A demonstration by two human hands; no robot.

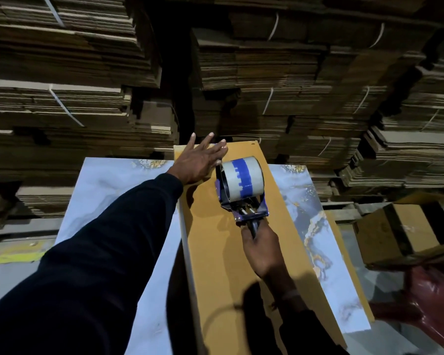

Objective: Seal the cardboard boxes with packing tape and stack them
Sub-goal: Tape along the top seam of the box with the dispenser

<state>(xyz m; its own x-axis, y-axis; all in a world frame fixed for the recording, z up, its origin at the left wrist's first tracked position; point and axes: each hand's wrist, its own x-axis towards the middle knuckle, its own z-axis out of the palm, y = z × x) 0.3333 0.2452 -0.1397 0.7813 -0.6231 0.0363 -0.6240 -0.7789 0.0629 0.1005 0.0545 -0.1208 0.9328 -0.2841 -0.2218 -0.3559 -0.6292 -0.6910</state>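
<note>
My left hand (199, 160) presses flat, fingers spread, on the box (217, 242); my right hand (260, 252) grips the tape dispenser (241, 187) handle.

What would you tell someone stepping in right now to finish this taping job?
Left hand: open, flat on the far end of the cardboard box lying on the marble-patterned table.
Right hand: gripping the tape dispenser, set on the box top.
Done: no tape strip can be made out on the box.
Left: run tape along the box, then stack it. Another box sits to the right.
</note>
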